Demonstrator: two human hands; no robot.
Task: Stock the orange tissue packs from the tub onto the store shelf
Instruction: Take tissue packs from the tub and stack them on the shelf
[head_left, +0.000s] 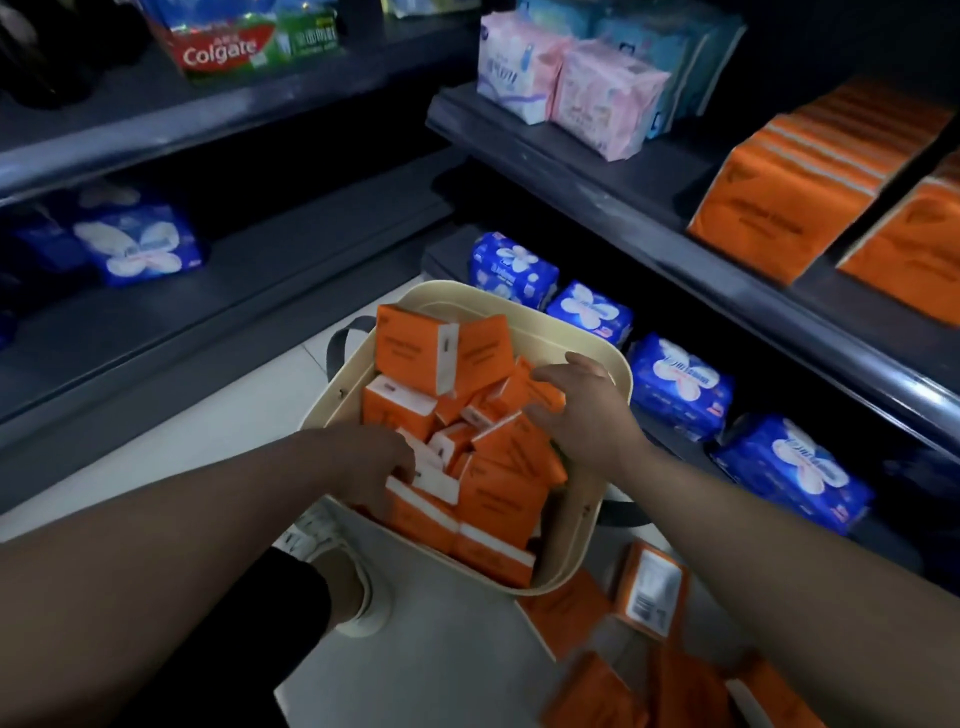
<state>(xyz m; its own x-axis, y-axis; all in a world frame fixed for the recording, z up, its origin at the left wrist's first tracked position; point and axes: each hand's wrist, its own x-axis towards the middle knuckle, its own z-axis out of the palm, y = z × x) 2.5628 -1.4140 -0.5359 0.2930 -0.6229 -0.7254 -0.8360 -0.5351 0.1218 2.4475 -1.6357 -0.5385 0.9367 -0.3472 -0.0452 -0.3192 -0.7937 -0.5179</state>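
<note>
A cream tub (613, 364) stands on the floor, filled with several orange tissue packs (415, 358) lying at mixed angles. My left hand (374, 457) reaches into the near left side of the tub, its fingers curled round a pack with a white edge (431, 480). Over the right side of the pile, my right hand (582, 410) has its fingers spread and touches the orange packs. On the dark shelf (649, 202) at the upper right stand two rows of orange packs (779, 197).
Several loose orange packs (649, 587) lie on the floor to the right of the tub. Blue pad packs (675, 384) line the bottom shelf; pink packs (571, 88) sit beside the orange rows. My shoe (332, 561) is left of the tub.
</note>
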